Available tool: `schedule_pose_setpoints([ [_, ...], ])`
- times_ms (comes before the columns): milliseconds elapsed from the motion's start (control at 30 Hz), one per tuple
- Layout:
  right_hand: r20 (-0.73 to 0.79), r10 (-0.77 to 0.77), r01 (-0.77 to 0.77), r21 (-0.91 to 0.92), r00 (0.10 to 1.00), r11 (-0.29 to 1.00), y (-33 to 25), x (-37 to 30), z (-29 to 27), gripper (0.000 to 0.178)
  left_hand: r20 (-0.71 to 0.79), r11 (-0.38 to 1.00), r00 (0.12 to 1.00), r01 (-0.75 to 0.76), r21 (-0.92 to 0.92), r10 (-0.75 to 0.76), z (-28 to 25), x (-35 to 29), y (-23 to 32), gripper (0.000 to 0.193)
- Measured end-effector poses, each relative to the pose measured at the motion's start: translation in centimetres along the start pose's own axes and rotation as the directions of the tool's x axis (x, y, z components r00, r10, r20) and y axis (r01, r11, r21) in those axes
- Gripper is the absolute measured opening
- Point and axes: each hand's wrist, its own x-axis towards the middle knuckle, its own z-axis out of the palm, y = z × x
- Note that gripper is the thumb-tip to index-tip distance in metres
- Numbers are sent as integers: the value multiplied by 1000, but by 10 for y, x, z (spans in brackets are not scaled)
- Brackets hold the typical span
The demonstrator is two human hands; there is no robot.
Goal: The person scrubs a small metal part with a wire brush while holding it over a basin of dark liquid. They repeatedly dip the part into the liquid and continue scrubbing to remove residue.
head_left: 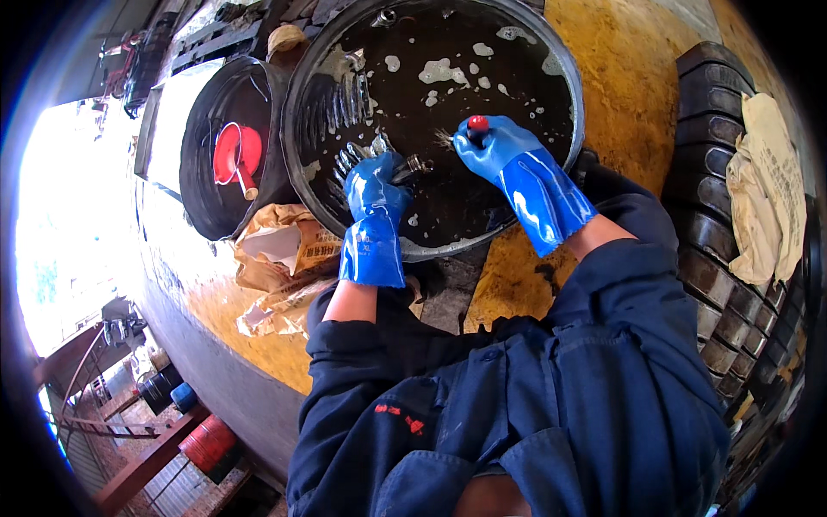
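Observation:
A large round black tub (579,95) of dark liquid with patches of foam stands in front of me. My left hand (376,185), in a blue rubber glove, is closed around a shiny metal fitting (417,165) over the liquid. My right hand (500,148), gloved likewise, is closed on a brush with a red-tipped handle (477,124). Its bristles (444,138) point left toward the fitting, a little apart from it. Several oily metal parts (349,102) lie in a row at the tub's left side, partly behind my left glove. Another small fitting (384,17) sits near the far rim.
Left of the tub is a black bucket (196,146) with a red scoop (237,155) in it. Torn brown paper sacks (284,250) lie near its base. At right, a stack of dark metal blocks (706,181) carries a flattened paper sack (767,189). The floor (620,52) is yellow and stained.

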Motion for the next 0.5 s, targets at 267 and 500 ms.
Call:
schedule_pose_setpoints([
  [267,141,22,-101,586,990,804,8,23,-5,33,99,994,992,90,-67,-83,2,1,-5,26],
  [500,16,94,-95,194,995,976,-24,-1,-28,40,467,949,880,210,-234,-80,8,-9,-8,41],
])
